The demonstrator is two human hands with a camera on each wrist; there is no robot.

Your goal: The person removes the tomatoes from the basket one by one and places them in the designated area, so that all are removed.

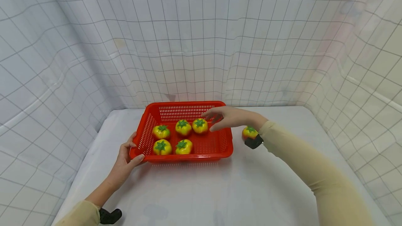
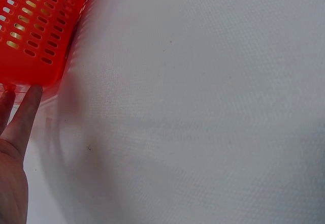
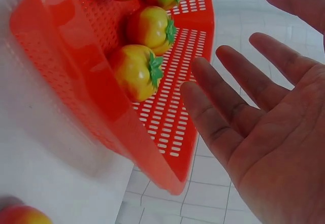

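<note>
Nearest me, a beige sleeve (image 1: 304,165) leads to the right hand (image 1: 231,116), empty, fingers apart near five tomatoes (image 1: 183,129) in the red basket (image 1: 207,156) the left hand (image 1: 123,162) grips; swinging that sleeve low could roll the lone tomato (image 1: 249,132) at right.

The red plastic basket (image 1: 205,156) has reaching room at its right end, I see; tomatoes (image 1: 183,130) block left and middle.

The basket (image 1: 194,157) is red with rows of slots; the fruits (image 1: 162,148) blend yellow and red under green leaves (image 1: 183,123). Grey grid lines cross the white curtain (image 1: 201,44); the table (image 1: 201,191) is white, the sleeves (image 1: 301,159) beige, the wrist cameras (image 1: 110,216) black.
</note>
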